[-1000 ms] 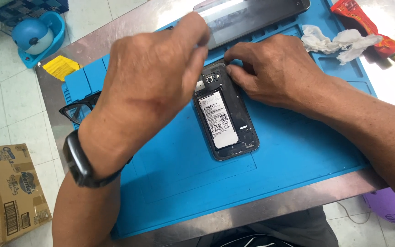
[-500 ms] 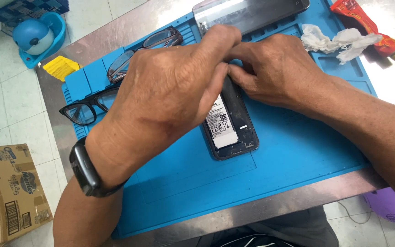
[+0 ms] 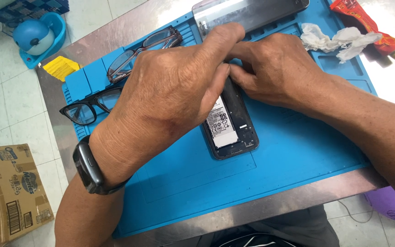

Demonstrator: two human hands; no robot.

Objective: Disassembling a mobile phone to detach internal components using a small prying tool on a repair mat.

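Two eyeglasses (image 3: 115, 87), crumpled tissue (image 3: 334, 39)

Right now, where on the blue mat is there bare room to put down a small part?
Free: the mat right of the phone, and the strip below it. Crowded: top left holds two glasses, top right a tissue, both hands on the phone.

Both hands press on an opened black smartphone (image 3: 232, 126) with its white-labelled battery exposed, lying on a blue silicone work mat (image 3: 293, 155); the left hand (image 3: 174, 96) covers its upper half, the right hand (image 3: 275, 68) touching its top edge.
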